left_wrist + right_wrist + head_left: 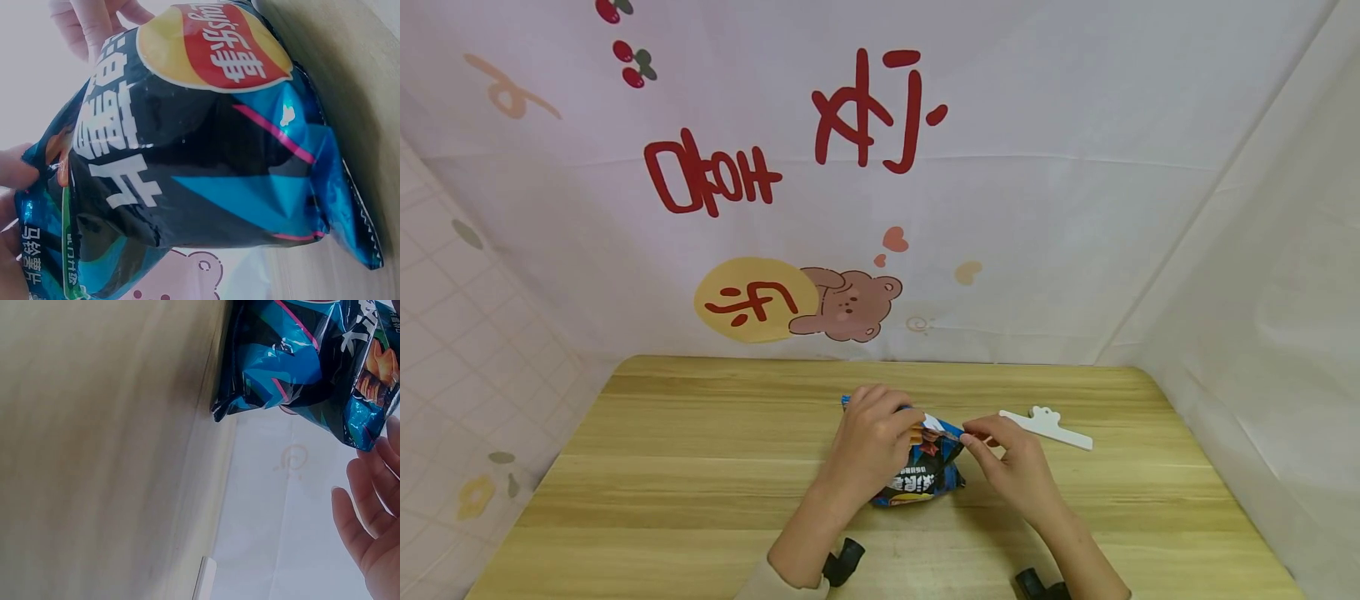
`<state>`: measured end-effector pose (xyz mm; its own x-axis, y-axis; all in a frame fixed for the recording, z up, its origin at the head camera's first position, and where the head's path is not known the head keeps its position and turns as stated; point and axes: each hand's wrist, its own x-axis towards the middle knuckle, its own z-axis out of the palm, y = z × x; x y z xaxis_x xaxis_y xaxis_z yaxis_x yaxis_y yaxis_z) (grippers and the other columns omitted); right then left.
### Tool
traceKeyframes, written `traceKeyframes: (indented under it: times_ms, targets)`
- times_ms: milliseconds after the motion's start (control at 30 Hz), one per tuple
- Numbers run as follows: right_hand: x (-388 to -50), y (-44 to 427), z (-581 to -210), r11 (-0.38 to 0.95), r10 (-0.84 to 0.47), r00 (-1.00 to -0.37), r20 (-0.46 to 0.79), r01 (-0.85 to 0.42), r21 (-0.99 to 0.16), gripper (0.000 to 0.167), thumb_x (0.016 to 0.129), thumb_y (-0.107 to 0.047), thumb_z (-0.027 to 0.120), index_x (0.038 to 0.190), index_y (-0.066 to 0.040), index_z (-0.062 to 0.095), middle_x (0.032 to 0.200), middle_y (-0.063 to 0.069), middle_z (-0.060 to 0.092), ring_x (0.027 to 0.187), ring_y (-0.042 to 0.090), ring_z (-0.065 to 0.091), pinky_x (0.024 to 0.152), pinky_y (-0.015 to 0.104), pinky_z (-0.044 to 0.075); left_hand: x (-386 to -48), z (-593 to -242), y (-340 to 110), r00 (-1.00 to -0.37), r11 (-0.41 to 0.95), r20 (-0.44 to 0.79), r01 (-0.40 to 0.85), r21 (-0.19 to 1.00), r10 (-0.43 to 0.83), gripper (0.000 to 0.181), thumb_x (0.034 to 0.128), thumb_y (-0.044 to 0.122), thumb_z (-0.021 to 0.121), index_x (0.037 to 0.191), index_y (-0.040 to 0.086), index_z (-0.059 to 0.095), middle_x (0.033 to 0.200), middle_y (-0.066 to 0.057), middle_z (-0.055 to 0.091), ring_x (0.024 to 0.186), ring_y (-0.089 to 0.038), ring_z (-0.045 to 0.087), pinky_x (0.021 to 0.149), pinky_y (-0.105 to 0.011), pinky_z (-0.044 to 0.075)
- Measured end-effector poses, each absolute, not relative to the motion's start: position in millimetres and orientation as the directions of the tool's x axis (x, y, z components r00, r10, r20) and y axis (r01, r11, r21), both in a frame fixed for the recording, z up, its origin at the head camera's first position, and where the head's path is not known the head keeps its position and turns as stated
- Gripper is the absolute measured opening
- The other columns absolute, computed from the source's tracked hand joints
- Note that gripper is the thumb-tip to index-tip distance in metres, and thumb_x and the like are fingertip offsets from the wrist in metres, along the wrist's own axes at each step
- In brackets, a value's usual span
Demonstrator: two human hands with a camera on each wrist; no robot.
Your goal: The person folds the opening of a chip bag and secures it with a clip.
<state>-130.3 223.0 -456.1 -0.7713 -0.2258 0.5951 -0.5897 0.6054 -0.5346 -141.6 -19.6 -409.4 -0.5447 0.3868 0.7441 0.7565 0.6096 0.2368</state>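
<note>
A blue and black potato chip bag (pixel 917 482) rests on the table with its top edge folded over. My left hand (pixel 871 433) holds the left end of that fold; in the left wrist view its fingers (pixel 11 231) curl round the crinkled foil. At the opposite top corner, the thumb and index finger of my right hand (pixel 1013 462) pinch the bag. The right wrist view shows the other fingers (pixel 353 519) spread beside that corner. A white bar-shaped clip (pixel 1047 427) lies on the table just beyond my right hand, touched by neither hand.
The wooden table (pixel 685 467) reaches to a printed white cloth (pixel 1037 208) at the back, with cloth at both sides too. Black wrist mounts (pixel 844 562) show below both forearms.
</note>
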Motion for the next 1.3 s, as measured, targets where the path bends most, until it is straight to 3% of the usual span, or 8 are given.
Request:
traceKeyframes:
  times_ms: [200,300,567,833,1067,1300]
  targets:
    - [-130.8,222.4,-457.4,0.628,-0.229,-0.776,0.588,-0.579,-0.519,0.024,0.085,0.005,0.083,0.104,-0.008,0.077,0.095,-0.005,0.073,0.082,0.01,0.067,0.06,0.025,0.054,-140.8,-409.1,-17.8,-0.556,0.582,0.743,0.764,0.28,0.372,0.002,0.0858,0.011,0.08,0.086,0.012,0.082,0.09,0.001,0.074,0.089,-0.018,0.066,0.088,-0.039,0.049]
    - [-130.7,222.0,-458.0,0.633,-0.23,-0.777,0.585,-0.577,-0.517,0.025,0.085,0.005,0.083,0.104,-0.008,0.077,0.095,-0.005,0.073,0.082,0.01,0.066,0.059,0.027,0.053,-141.0,-409.2,-17.9,-0.553,0.597,0.743,0.758,0.262,0.377,0.005,0.0852,0.013,0.086,0.087,0.013,0.082,0.091,0.002,0.074,0.091,-0.018,0.067,0.088,-0.038,0.05]
    - [-130.8,219.1,-458.3,0.634,-0.24,-0.764,0.599,-0.591,-0.5,0.027,0.081,0.007,0.085,0.101,-0.008,0.078,0.094,-0.005,0.074,0.082,0.012,0.066,0.064,0.036,0.057,-141.5,-409.8,-20.2,-0.563,0.641,0.739,0.731,0.235,0.371,0.014,0.0867,0.014,0.087,0.1,0.012,0.082,0.097,0.0,0.077,0.094,-0.018,0.069,0.084,-0.038,0.049]
    - [-131.2,217.0,-458.0,0.641,-0.233,-0.747,0.623,-0.6,-0.479,0.027,0.078,0.009,0.086,0.095,-0.011,0.078,0.091,-0.008,0.073,0.081,0.009,0.066,0.076,0.013,0.05,-141.7,-409.4,-22.1,-0.568,0.676,0.734,0.708,0.205,0.372,0.018,0.0867,0.02,0.088,0.102,0.013,0.082,0.097,0.001,0.077,0.093,-0.019,0.068,0.081,-0.037,0.049]
    - [-130.7,216.5,-458.0,0.646,-0.232,-0.751,0.618,-0.594,-0.479,0.026,0.08,0.006,0.086,0.095,-0.013,0.078,0.09,-0.008,0.073,0.08,0.01,0.066,0.063,0.034,0.056,-142.1,-409.3,-22.1,-0.543,0.672,0.744,0.72,0.173,0.389,0.016,0.0864,0.02,0.088,0.1,0.013,0.083,0.095,0.001,0.076,0.091,-0.018,0.067,0.08,-0.035,0.049]
    - [-130.2,215.2,-457.1,0.657,-0.217,-0.758,0.615,-0.58,-0.482,0.026,0.079,0.006,0.087,0.093,-0.013,0.077,0.088,-0.009,0.072,0.078,0.006,0.064,0.062,0.034,0.057,-144.8,-411.0,-21.5,-0.495,0.679,0.763,0.727,0.102,0.416,0.016,0.0856,0.018,0.089,0.099,0.012,0.082,0.094,0.0,0.076,0.088,-0.019,0.067,0.078,-0.034,0.049]
